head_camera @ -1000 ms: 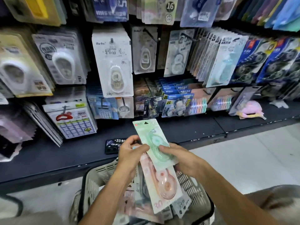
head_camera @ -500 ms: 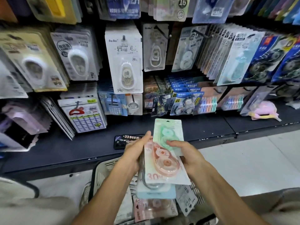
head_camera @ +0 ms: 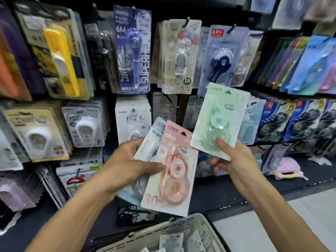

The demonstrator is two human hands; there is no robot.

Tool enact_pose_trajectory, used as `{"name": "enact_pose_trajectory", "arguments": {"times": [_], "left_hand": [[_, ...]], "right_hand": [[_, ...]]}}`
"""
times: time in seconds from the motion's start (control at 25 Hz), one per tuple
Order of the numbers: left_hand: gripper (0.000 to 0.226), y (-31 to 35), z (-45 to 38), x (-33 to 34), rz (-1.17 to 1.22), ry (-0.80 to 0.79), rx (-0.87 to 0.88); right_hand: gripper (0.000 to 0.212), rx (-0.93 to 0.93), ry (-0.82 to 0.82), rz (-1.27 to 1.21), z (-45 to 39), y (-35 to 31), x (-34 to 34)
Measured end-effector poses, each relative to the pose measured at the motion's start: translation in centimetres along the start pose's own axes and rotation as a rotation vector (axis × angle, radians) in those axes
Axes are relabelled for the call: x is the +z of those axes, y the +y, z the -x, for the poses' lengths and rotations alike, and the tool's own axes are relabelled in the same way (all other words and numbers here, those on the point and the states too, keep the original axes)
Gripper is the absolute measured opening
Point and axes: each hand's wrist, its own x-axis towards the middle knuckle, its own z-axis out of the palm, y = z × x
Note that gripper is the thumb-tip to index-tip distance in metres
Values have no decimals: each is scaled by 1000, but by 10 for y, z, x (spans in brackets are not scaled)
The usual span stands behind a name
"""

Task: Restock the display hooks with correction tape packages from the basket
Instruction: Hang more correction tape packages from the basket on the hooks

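My left hand grips the pink carded correction tape package — my right hand, apart, pinches the mint-green carded one.

Basket cut off below

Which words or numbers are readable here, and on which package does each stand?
"6M", "5mm", "SUPERHE": hanging purple package.
"16": cartoon package.
"BoBo": white package.
"30": pink package in the left hand.
Green package in the right hand: print blurred.
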Motion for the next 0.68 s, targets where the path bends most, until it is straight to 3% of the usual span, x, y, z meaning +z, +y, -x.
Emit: {"name": "enact_pose_trajectory", "arguments": {"times": [0.08, 0.2, 0.36, 0.56, 0.68], "left_hand": [[45, 16, -3, -13, -83, 102, 92], [44, 19, -13, -22, 57, 262, 156], [45, 13, -24, -8, 174, 251, 198], [46, 9, -29, 6, 198, 215, 205], [46, 7, -32, 12, 222, 231, 203]], "right_hand": [[36, 50, 7, 59, -12, -13, -10], [15, 127, 1, 115, -16, -16, -24], [4, 82, 205, -19, -9, -8, -30], [10, 83, 260, -82, -7, -12, -34], [28, 136, 314, -59, -5, -10, -35]]}}
